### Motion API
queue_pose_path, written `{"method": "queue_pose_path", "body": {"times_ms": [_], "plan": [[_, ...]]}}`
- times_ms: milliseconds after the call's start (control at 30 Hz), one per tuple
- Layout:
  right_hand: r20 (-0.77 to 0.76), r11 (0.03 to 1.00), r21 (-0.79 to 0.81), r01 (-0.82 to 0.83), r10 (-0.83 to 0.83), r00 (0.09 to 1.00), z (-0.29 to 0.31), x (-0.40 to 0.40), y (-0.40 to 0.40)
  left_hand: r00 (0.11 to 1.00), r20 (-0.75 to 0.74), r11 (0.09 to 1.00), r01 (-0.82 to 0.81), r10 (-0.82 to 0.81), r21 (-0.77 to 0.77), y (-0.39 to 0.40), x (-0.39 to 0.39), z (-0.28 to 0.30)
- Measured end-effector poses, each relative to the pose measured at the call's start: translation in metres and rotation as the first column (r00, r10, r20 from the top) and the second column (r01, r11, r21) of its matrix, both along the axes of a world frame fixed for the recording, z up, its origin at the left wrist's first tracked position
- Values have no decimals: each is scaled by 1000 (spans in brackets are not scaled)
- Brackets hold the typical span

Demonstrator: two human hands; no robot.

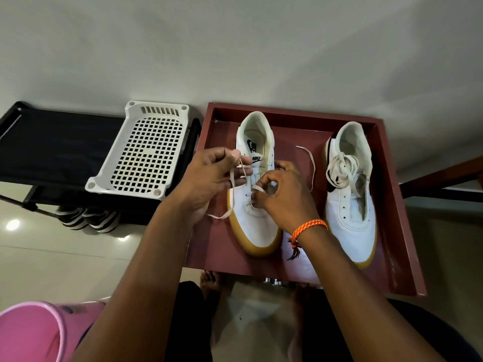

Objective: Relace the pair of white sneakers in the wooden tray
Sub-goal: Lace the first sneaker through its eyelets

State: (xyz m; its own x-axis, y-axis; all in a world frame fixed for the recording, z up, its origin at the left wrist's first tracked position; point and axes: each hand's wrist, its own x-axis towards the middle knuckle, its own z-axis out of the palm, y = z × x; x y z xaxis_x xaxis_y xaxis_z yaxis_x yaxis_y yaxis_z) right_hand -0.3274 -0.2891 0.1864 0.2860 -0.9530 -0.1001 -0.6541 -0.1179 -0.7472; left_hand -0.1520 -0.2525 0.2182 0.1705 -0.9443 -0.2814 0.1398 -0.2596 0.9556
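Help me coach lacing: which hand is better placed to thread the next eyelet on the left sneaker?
Probably the right hand: it pinches the lace right over the eyelets, while the left hand holds the other end aside.

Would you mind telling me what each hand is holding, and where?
Both hold the left sneaker's lace: left hand pinches one end near its tip, right hand pinches the other strand beside the eyelets.

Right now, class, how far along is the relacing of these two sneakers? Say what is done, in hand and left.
Done: the lace crosses only the lowest eyelets of the left sneaker. In hand: the left hand pinches one lace end, the right hand works the other at an eyelet. Left: its upper eyelets, and the right sneaker, whose loose lace lies bundled on top, eyelets bare.
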Motion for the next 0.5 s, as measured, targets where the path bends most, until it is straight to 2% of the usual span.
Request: {"method": "queue_pose_path", "body": {"times_ms": [133, 267, 300, 333, 367, 400, 433, 467, 500], "plan": [[5, 1000, 0, -2, 2, 1000, 0, -1, 0, 955, -294, 998, -46, 31, -44, 2, 3, 8], [25, 1000, -9, -4, 5, 1000, 0, -1, 0, 796, -601, 981, -165, 70, -105, 0, 10, 14], [22, 1000, -13, -6, 7, 1000, -1, -1, 0, 754, -651, 974, -199, 82, -108, 0, 12, 16], [16, 1000, -14, -9, 10, 1000, -1, -1, 0, 750, -652, 968, -232, 114, -97, -1, 14, 15], [14, 1000, -13, -13, 13, 1000, -1, -1, 0, 800, -575, 960, -266, 172, -83, -2, 15, 14], [15, 1000, -10, -16, 16, 1000, -1, -1, 0, 885, -395, 951, -299, 246, -75, -2, 15, 11], [16, 1000, -9, -17, 17, 1000, -1, -1, 0, 945, -119, 944, -317, 306, -89, -3, 15, 6], [14, 1000, -12, -17, 17, 1000, -1, -1, 0, 931, 190, 948, -293, 312, -122, -3, 14, 1], [8, 1000, -16, -18, 18, 1000, -1, -1, 0, 856, 443, 963, -228, 268, -143, -3, 11, -2]]}}
